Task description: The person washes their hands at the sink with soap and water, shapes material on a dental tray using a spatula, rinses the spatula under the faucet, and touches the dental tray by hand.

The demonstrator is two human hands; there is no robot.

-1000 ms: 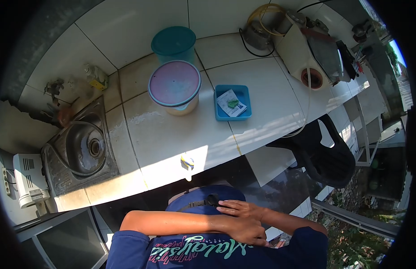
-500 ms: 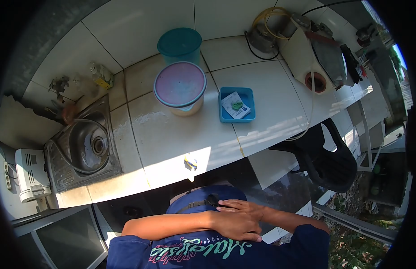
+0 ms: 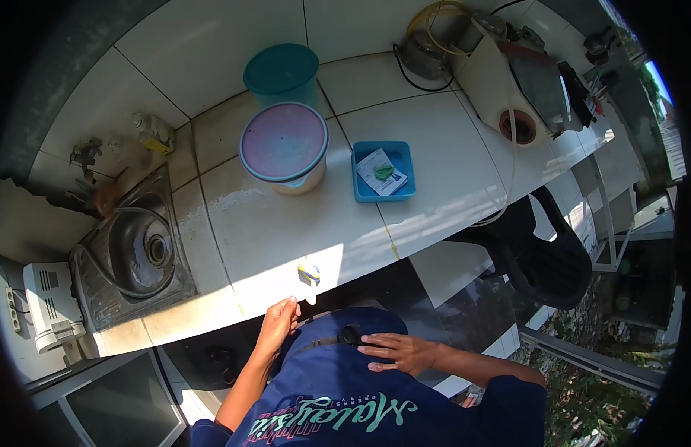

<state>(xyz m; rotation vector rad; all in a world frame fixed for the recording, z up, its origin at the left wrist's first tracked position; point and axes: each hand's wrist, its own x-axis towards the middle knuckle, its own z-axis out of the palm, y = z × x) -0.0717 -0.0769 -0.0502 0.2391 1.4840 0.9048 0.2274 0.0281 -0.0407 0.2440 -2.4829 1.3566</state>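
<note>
Shirt front (image 3: 345,398) is nearest; my right hand (image 3: 401,352) lies against it, fingers extended and slightly spread, no hold on anything seen, tips just beside a dark round piece (image 3: 351,334) on a strap. Judgement: parked there, out of the work area. Left hand (image 3: 278,328) is raised ahead of my body near the tabletop (image 3: 450,167) edge, fingers loosely curled; nothing visible in it, though I cannot tell whether thumb and fingertip meet. Just beyond it, on the sunlit near edge, lies the small blue-and-yellow item (image 3: 310,273) with its pale, narrow tail (image 3: 311,297). Its long axis runs roughly crosswise to the edge: tail toward me, coloured end toward the wall. Whether the tail overhangs, I cannot tell. Such a placement probably suits an easy reach. Farther in, a blue tray (image 3: 386,199) holds white printed paper (image 3: 370,166) with something green (image 3: 383,173) on it, its walls presumably keeping these together. Left of it stands a tub with a pink lid (image 3: 283,140), upright and covered, likely to protect its contents; behind that, a teal-lidded tub (image 3: 281,71) stands near the wall.
</note>
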